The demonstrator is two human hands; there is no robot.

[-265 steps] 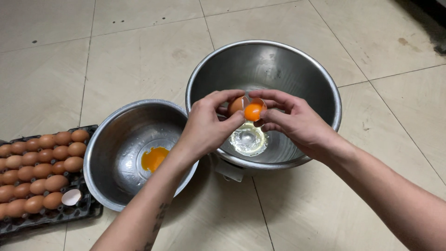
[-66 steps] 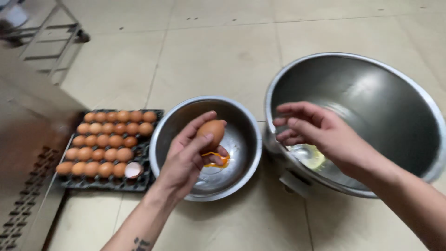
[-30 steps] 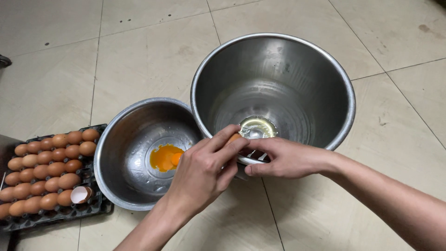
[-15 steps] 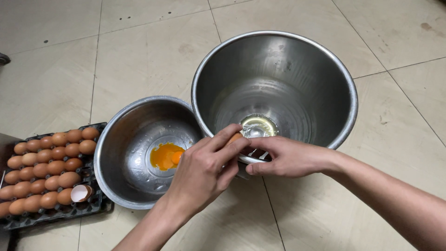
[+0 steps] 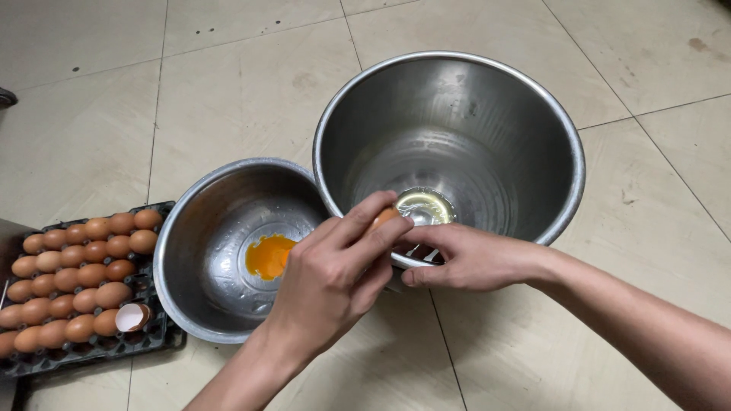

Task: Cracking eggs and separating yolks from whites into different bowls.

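My left hand holds a brown egg at its fingertips, right against the near rim of the large steel bowl. My right hand rests beside it, fingers curled over that same rim and touching the egg's side. Clear egg white lies at the bottom of the large bowl. The smaller steel bowl to the left holds orange yolk. Most of the egg is hidden by my fingers.
A black tray of brown eggs sits on the tiled floor at the left, with an empty broken shell in its near right corner. Both bowls stand on pale floor tiles, touching each other.
2.2 s ago my left hand held a shell over the small bowl. Since a second ago both hands stay at the large bowl's near rim with an egg, barely moving.
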